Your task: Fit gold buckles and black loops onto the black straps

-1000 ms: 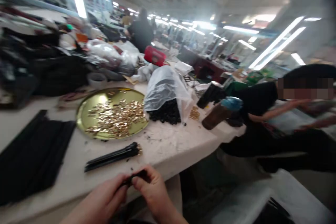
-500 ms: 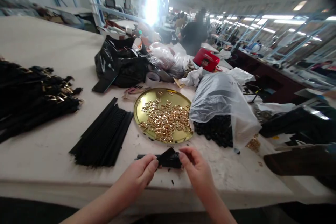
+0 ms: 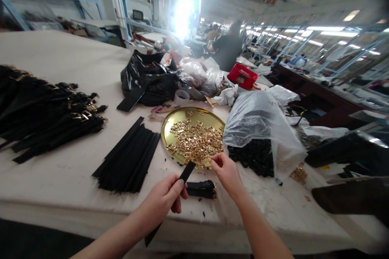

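A flat black strap [image 3: 187, 172] is pinched between the thumb and fingers of my left hand [image 3: 170, 195]. Its upper end points toward the tray and its lower end hangs down below the hand. My right hand [image 3: 226, 172] is at the near right rim of a round gold tray [image 3: 166, 123], with thumb and fingertips closed on a small gold buckle [image 3: 209, 159]. Many more gold buckles [image 3: 194, 141] lie heaped on that tray. Between my hands, a small bundle of black straps with gold buckles [image 3: 202, 190] rests on the table.
Left of the tray lies a stack of black straps [image 3: 127, 160], with a large pile of buckled straps [image 3: 51, 109] farther left. A clear plastic bag [image 3: 258, 117] holding small black pieces sits to the right. Behind are a black bag [image 3: 152, 77], a tape roll [image 3: 181, 96] and a red box [image 3: 242, 75].
My right hand has left the strap and moved up to the tray's edge, closing on a buckle. My left hand still grips the strap, now tilted more upright. The view has shifted slightly.
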Tool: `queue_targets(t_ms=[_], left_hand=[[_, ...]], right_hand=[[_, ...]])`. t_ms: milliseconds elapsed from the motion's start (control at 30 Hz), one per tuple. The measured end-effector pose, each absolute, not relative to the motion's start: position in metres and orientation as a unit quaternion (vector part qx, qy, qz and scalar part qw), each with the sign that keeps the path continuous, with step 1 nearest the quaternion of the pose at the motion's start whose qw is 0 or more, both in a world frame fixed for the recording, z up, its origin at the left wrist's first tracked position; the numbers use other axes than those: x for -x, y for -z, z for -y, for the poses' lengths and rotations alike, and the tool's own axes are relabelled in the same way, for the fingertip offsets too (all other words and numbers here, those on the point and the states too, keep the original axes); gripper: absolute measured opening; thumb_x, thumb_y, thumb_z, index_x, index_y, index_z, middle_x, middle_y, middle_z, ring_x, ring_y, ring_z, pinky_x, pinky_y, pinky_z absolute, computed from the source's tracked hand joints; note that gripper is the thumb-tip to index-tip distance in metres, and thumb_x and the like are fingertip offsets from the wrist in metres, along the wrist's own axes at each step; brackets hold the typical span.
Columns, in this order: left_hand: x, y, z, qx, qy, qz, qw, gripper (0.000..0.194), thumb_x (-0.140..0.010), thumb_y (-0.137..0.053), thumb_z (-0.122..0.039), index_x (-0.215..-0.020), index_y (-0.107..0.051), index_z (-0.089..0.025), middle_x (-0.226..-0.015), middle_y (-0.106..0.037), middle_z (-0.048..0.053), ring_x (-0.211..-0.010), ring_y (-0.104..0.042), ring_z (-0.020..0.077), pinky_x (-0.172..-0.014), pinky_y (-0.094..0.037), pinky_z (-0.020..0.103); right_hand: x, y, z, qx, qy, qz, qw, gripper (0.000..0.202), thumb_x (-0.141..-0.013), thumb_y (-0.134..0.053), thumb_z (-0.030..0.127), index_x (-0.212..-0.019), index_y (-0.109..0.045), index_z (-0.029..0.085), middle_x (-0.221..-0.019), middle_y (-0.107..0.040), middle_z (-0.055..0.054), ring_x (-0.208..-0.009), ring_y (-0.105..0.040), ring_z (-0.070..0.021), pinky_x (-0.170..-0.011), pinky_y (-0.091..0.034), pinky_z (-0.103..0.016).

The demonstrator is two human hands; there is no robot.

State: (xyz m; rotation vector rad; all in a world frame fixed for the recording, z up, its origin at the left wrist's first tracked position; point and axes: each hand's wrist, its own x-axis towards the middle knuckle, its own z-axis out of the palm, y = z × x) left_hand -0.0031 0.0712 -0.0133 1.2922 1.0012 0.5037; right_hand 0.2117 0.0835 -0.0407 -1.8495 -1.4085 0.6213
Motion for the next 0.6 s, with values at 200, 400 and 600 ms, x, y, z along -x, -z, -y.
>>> queue_targets(t_ms=[200,400,600], left_hand=[[-0.027,-0.004,-0.056,-0.484,-0.240,-0.371,0.755,0.031,-0.076,-0.054,-0.043,-0.084,-0.051,-0.013,-0.069,-0.055,-0.001,-0.042,-0.039,0.0036,-0.042,-0.027,0.017],[-0.039,-0.008,-0.027,-0.391,-0.189,-0.299,0.850,0.026,-0.070,-0.063,-0.035,-0.081,-0.053,-0.013,-0.069,-0.052,-0.003,-0.040,-0.036,0.0007,-0.040,-0.024,0.016],[-0.042,-0.011,-0.013,-0.411,-0.201,-0.325,0.828,0.022,-0.069,-0.064,-0.027,-0.081,-0.053,-0.013,-0.070,-0.054,-0.001,-0.042,-0.039,0.0014,-0.041,-0.026,0.017]], right_hand=[[-0.189,0.012,-0.010,0.635,-0.370,0.486,0.472,0.020,-0.075,-0.056,0.038,-0.078,-0.050,0.019,-0.068,-0.056,0.000,-0.061,-0.053,-0.0142,-0.056,-0.042,-0.025],[-0.179,0.009,0.041,0.605,-0.285,0.521,0.530,0.006,-0.075,-0.058,0.024,-0.073,-0.053,0.020,-0.071,-0.051,0.002,-0.063,-0.049,-0.0119,-0.058,-0.041,-0.023],[-0.177,0.023,0.057,0.654,-0.183,0.535,0.503,0.006,-0.076,-0.056,0.018,-0.079,-0.057,0.022,-0.069,-0.060,0.002,-0.065,-0.055,-0.0146,-0.061,-0.043,-0.025]])
